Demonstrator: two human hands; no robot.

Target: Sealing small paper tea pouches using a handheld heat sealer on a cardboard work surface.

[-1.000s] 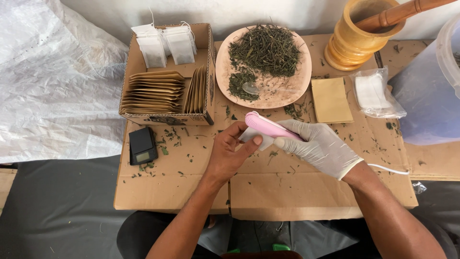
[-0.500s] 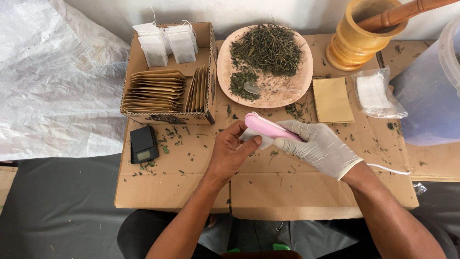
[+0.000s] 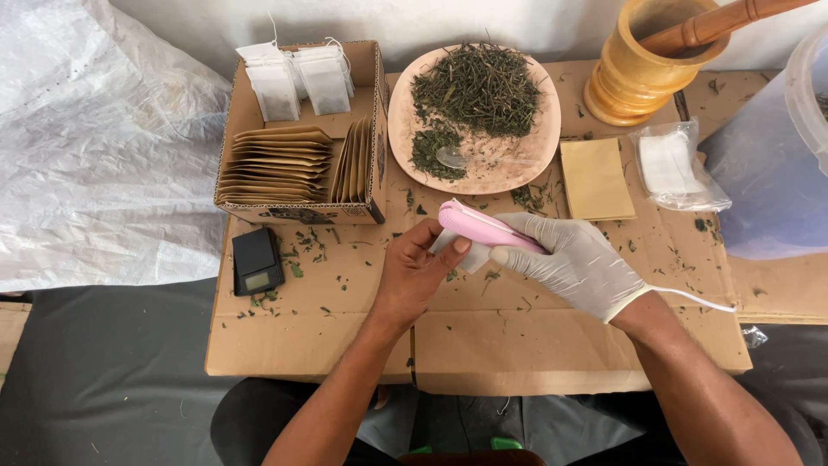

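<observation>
— What are the hands doing at the middle of the bench (image 3: 517,345)?

— The right hand (image 3: 576,263), in a white glove, has its grip closed around a pink handheld sealer (image 3: 483,228). The sealer slants from the glove up and to the left, with its tip just near of the plate. A thin white cord (image 3: 690,298) trails from the glove's wrist side off to the right.

— And the left hand?

— The left hand (image 3: 412,276) is bare. Its thumb and fingers pinch a small white tea bag (image 3: 470,255) that sits under the sealer's front end. I cannot tell whether the sealer's jaw is pressed shut on the bag.

— Where is that bag, exactly?

— Between the two hands, just above the cardboard that covers the bench, near of the plate and right of the box.

— What lies around them?

— At the far side, a pinkish plate (image 3: 401,129) holds dried green herbs (image 3: 479,86) and a clear spoon (image 3: 457,157). Left of it, an open cardboard box (image 3: 375,129) holds standing white filled tea bags (image 3: 297,82) at its far end and rows of tan paper envelopes (image 3: 276,166) nearer. Near of the box, a small black pocket scale (image 3: 257,261) rests on the cardboard among scattered herb bits. Right of the plate lies a flat tan envelope (image 3: 597,179), then a clear plastic pouch (image 3: 677,168) of white bags. At the far right stands a wooden mortar (image 3: 638,73) with a pestle (image 3: 724,22) leaning in it, and a translucent bucket (image 3: 776,155) fills the right edge.
</observation>
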